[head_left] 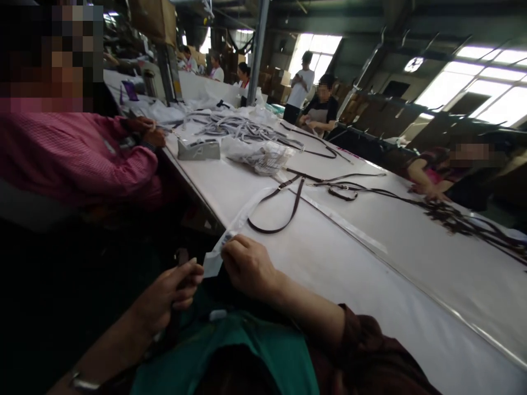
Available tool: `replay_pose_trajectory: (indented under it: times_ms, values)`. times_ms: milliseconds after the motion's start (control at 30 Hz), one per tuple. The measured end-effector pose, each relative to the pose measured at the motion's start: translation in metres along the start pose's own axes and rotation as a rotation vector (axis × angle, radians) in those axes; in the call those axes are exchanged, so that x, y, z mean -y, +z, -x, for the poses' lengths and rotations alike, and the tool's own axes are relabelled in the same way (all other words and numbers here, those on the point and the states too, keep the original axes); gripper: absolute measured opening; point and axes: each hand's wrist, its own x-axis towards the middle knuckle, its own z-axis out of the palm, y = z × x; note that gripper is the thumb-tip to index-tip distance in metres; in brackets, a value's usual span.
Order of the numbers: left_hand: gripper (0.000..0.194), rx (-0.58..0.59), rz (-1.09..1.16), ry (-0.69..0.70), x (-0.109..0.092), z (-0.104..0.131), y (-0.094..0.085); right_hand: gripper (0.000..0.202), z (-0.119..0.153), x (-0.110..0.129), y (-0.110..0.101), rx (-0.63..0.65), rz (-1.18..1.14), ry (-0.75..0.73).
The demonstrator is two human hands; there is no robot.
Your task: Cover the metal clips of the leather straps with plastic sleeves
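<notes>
Probably the clear plastic sleeve [230, 233] is light and slippery; right hand [247, 266] pinches its labelled end, left hand [173, 293] closed on a dark strap end [181, 257].

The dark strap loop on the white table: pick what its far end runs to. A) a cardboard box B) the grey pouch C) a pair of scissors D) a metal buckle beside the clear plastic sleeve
D: the dark strap loop rises to a metal buckle lying by the clear plastic sleeve on the table.

faces blurred, left hand [175, 293] grip — perhaps strap
</notes>
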Motion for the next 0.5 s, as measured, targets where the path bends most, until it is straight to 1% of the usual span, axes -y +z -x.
replay_pose_trajectory:
  times_ms: [100,167,267,367,433,500]
  values:
    - [0.062,0.149,-0.004,-0.08,-0.001,0.003,0.008,0.017,0.006,0.004,0.006,-0.039,-0.057,-0.033]
    - [0.058,0.18,0.055,-0.078,0.0,0.003,0.013,0.017,0.011,0.006,0.013,-0.024,-0.05,-0.095]
    - [0.049,0.152,0.152,-0.041,0.0,0.0,0.017,0.016,0.019,0.005,0.023,0.027,-0.016,-0.196]
    - [0.045,0.088,0.12,0.032,-0.001,-0.003,0.016,0.017,0.024,0.001,0.027,0.051,-0.011,-0.234]
    - [0.044,0.046,0.058,0.075,-0.002,-0.004,0.014,0.017,0.026,-0.002,0.027,0.036,-0.109,-0.207]
    - [0.043,0.021,0.013,0.095,-0.002,-0.005,0.013,0.017,0.026,-0.003,0.025,-0.01,-0.305,-0.104]
